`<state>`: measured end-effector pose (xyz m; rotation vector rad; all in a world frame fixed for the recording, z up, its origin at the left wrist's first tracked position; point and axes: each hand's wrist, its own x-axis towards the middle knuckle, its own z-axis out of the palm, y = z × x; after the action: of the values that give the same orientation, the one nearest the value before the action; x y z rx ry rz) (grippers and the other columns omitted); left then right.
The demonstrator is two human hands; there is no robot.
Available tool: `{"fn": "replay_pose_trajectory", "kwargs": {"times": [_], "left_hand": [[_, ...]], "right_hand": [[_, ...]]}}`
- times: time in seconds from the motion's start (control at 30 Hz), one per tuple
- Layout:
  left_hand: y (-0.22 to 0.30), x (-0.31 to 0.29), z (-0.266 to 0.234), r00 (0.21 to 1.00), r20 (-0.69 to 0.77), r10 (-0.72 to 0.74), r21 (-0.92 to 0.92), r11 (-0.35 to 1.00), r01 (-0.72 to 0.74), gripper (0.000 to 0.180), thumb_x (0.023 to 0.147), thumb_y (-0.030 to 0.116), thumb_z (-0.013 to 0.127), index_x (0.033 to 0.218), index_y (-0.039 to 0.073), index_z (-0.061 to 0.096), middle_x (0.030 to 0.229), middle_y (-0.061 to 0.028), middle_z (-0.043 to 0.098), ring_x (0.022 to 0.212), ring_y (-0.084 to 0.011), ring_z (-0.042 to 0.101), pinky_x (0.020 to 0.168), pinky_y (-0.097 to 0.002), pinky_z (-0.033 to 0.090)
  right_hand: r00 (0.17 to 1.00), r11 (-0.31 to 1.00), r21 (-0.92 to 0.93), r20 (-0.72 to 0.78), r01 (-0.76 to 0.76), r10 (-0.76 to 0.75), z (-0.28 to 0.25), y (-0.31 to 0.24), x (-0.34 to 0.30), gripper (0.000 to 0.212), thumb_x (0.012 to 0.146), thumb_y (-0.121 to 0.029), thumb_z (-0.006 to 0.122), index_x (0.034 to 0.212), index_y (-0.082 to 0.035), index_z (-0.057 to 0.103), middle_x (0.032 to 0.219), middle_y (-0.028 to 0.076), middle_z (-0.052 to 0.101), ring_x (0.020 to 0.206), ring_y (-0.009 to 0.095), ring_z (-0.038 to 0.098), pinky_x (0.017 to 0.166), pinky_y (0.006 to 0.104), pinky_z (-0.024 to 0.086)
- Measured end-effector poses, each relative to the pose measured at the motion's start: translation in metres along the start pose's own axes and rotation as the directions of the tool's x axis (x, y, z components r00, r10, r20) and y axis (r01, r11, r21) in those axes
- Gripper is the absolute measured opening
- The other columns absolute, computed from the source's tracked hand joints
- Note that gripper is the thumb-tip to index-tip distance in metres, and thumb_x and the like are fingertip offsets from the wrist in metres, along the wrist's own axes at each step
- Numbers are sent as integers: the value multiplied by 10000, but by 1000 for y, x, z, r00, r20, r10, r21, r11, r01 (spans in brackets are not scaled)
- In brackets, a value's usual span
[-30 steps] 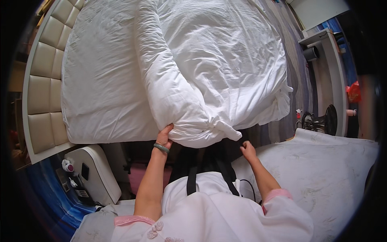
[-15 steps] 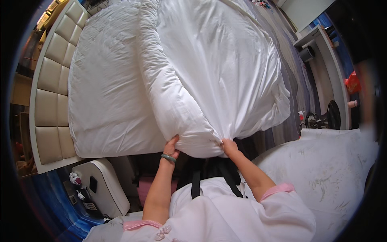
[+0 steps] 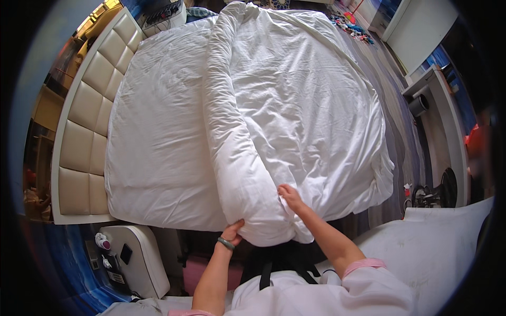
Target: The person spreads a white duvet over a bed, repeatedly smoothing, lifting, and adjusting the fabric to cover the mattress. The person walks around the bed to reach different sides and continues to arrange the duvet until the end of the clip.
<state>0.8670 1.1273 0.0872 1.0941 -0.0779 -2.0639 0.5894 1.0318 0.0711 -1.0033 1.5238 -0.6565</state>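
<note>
A white duvet covers the right part of the bed, and its left edge is gathered into a long thick roll running away from me. At the near end of that roll, my left hand is closed on the duvet's lower left corner; a green bangle circles the wrist. My right hand lies on the right side of the roll, fingers curled and pinching a fold of the duvet. Left of the roll stretches the wrinkled white bed sheet.
A cream padded headboard borders the bed on the left. Near it stands a cream bedside cabinet with a phone on top. A pink box-like thing sits below. At right are a white-covered surface, a desk and striped carpet.
My right hand has let go of the duvet's bunched near edge and moved up onto the roll. The stretched fabric has slackened into wrinkles. My view has shifted, showing more of the bed's far end.
</note>
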Motion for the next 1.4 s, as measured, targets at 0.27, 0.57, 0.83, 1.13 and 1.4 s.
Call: {"fn": "replay_pose_trajectory", "kwargs": {"times": [0.27,0.57,0.83,1.13,1.4], "left_hand": [[-16,-2,-38,994,-91,-52,-92,995,44,621,770,179,782,1317,91,501,1285,-84,572,1200,-275,521,1051,-468,388],[-26,23,-75,692,-706,150,380,905,192,511,866,180,653,1289,-16,442,1173,-153,563,1043,-262,569,879,-366,486],[89,71,5,674,-188,714,979,195,66,824,793,335,714,1416,7,287,1423,-254,364,1316,-384,366,1092,-415,303],[164,109,-22,828,-278,487,960,167,225,758,754,281,736,1381,52,377,1272,-256,533,1147,-393,537,952,-413,434],[197,103,-128,775,-324,543,883,468,41,336,857,208,676,1101,-18,633,1014,-143,693,889,-211,631,820,-337,474]], "right_hand": [[804,726,420,507,-544,310,55,-19,38,653,893,-483,581,1354,-43,440,1215,89,578,1059,203,557,892,367,466],[952,989,63,286,-136,112,119,-4,26,637,811,-363,696,1276,12,474,1094,167,627,975,235,604,861,345,473],[987,970,-237,131,-60,93,162,-20,6,560,832,-391,644,1164,34,493,981,265,644,929,402,626,804,454,489],[980,910,-368,11,191,-201,250,-59,-35,594,826,-315,665,1233,36,411,1112,254,525,1027,418,525,862,472,457],[978,911,-363,134,198,-159,262,-73,-28,678,819,-383,673,1332,-44,390,1156,240,556,1083,410,538,890,460,461]]}}
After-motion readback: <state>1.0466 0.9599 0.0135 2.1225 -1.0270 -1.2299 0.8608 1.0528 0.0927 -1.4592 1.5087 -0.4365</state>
